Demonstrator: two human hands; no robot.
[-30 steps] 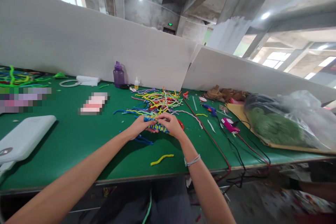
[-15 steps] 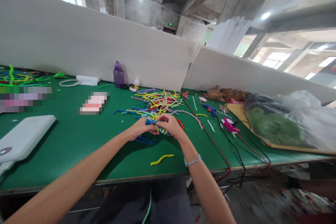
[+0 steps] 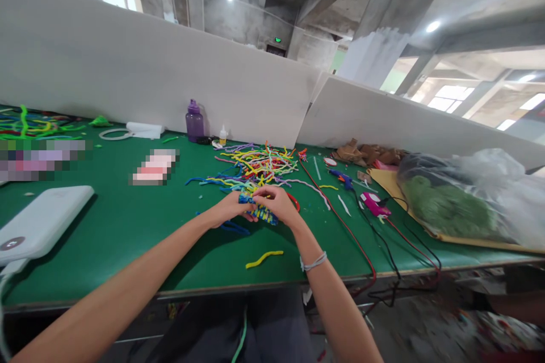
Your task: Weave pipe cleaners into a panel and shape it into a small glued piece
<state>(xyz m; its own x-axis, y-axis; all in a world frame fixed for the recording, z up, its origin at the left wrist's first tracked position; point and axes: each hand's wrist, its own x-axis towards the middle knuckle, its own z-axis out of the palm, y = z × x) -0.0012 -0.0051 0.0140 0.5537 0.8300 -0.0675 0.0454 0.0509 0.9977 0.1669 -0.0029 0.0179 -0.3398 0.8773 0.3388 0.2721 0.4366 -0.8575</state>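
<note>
Between my hands is a woven piece [image 3: 264, 215] of blue and yellow fuzzy strips that look like pipe cleaners. My left hand [image 3: 233, 207] is closed around its left end. With thumb and fingers bent together, my right hand [image 3: 276, 203] grips its upper edge; the exact fingertip contact is partly hidden. Just beyond lies a tangled heap of coloured pipe cleaners [image 3: 259, 163]. Loose blue strips [image 3: 235, 228] rest beside my left hand, and a single yellow strip [image 3: 264, 259] lies nearer the table edge. Part of a red ring-like thing [image 3: 293, 202] shows behind my right hand.
On the green table [image 3: 128, 238] are a white power bank [image 3: 46, 221], a purple bottle [image 3: 195, 122] and a small glue bottle [image 3: 222, 135]. To the right lie a blue glue gun [image 3: 342, 178], a pink device [image 3: 374, 204], cables and plastic bags [image 3: 451, 198].
The woven piece has turned slightly, so more of its blue and yellow pattern shows below my right hand. Both hands stay on it. The whole view has shifted a little.
</note>
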